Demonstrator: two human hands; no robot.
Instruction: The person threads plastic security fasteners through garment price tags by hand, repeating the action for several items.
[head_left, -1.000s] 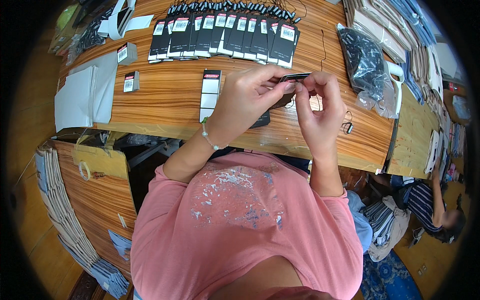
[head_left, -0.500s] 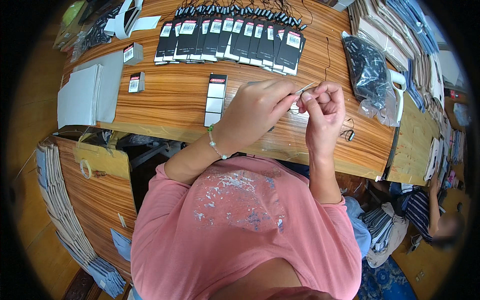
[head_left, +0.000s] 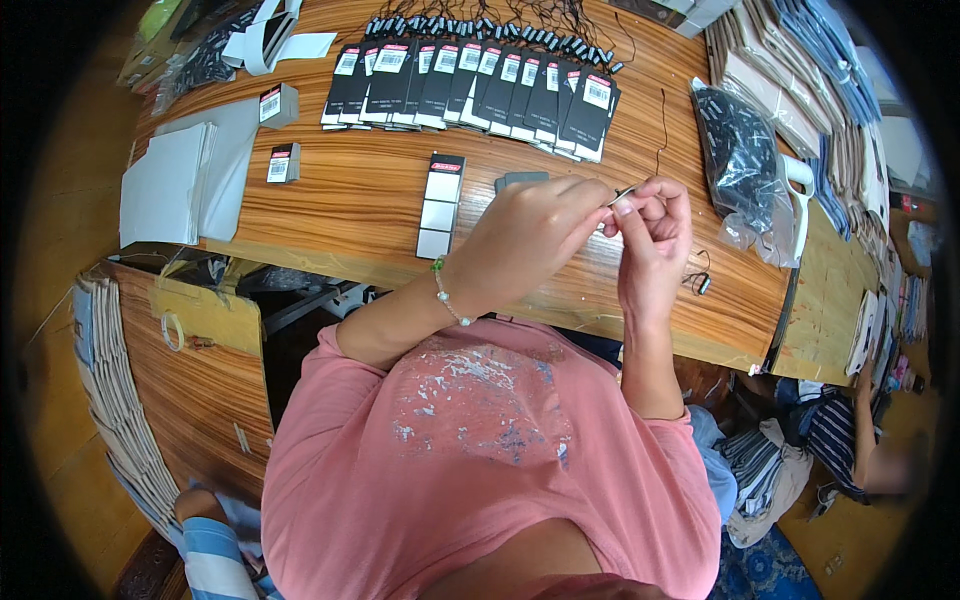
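My left hand [head_left: 535, 230], with a beaded bracelet at its wrist, is closed in a pinch in front of my chest, over the table's near edge. Its fingertips meet those of my right hand [head_left: 652, 225], whose thumb and forefinger are pinched too. A thin, light-edged sliver [head_left: 622, 197] shows between the fingertips; its kind is too small to tell. Partly behind my left hand lies a grey flat piece [head_left: 520, 180]. To the left is a black strip with white label panels [head_left: 437, 210]. Right of my right hand lies a black cord with a small toggle [head_left: 703, 284].
Overlapping black hang tags [head_left: 470, 85] with corded toggles line the table's back. Small label stacks [head_left: 283, 163] and white sheets [head_left: 165, 185] lie left. A plastic bag of black toggles [head_left: 740, 150], a white handle-shaped thing [head_left: 800, 205] and folded garments [head_left: 765, 70] stand right. Another person [head_left: 835, 435] is at far right.
My hands stay pinched together; the thin sliver between them has shifted slightly. The view has moved a little. A blue-and-white striped sleeve or garment and a bare limb now show at the lower left.
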